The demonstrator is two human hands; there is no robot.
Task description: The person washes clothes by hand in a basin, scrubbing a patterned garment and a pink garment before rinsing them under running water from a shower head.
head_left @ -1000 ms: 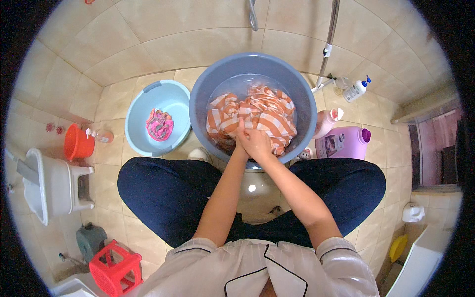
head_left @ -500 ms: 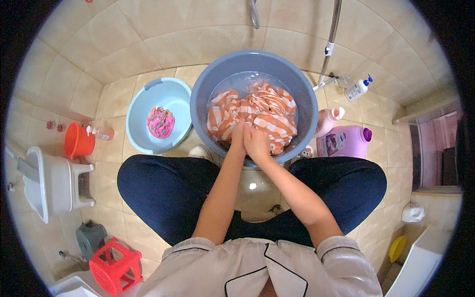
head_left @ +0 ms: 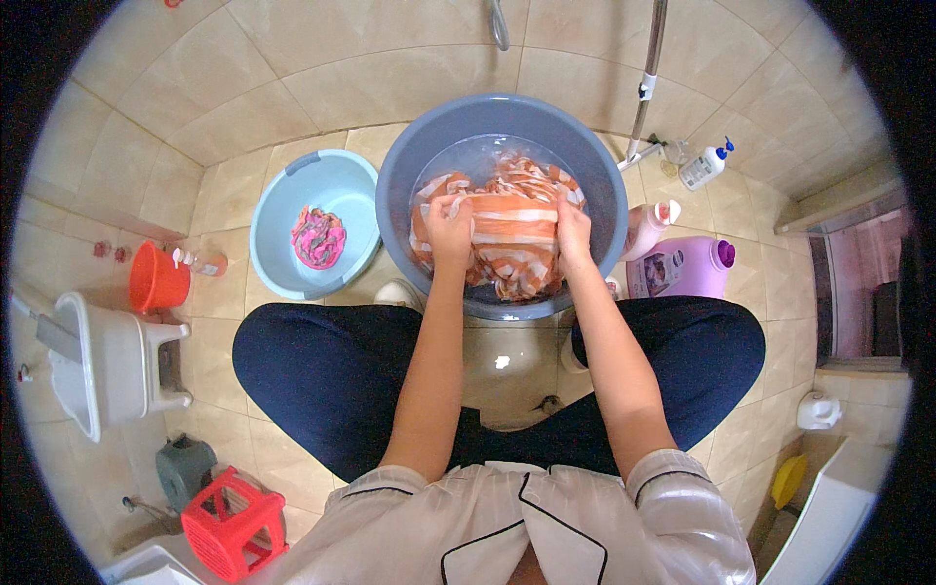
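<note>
A wet orange-and-white checked cloth [head_left: 515, 226] lies bunched in a large grey-blue basin [head_left: 595, 161] of water. One section of it is stretched taut between my hands. My left hand [head_left: 449, 226] grips the left end of that stretch, fingers curled over the fabric. At the right end, my right hand [head_left: 573, 234] holds the cloth with its fingers partly hidden behind it. The rest of the fabric sits crumpled in the water behind and below. Whether it is a garment or a sheet cannot be made out.
Left of the basin stands a light blue basin [head_left: 268, 239] holding a twisted pink-and-grey cloth [head_left: 318, 238]. On the right are a purple jug [head_left: 687, 267], a pink bottle [head_left: 647, 229] and a white pump bottle [head_left: 704, 166]. A red stool [head_left: 234, 526] and an orange bucket [head_left: 156, 276] stand left.
My hands were pressed together on the bunched cloth at the basin's near side. They have moved apart, left and right, and a length of cloth is now stretched between them.
</note>
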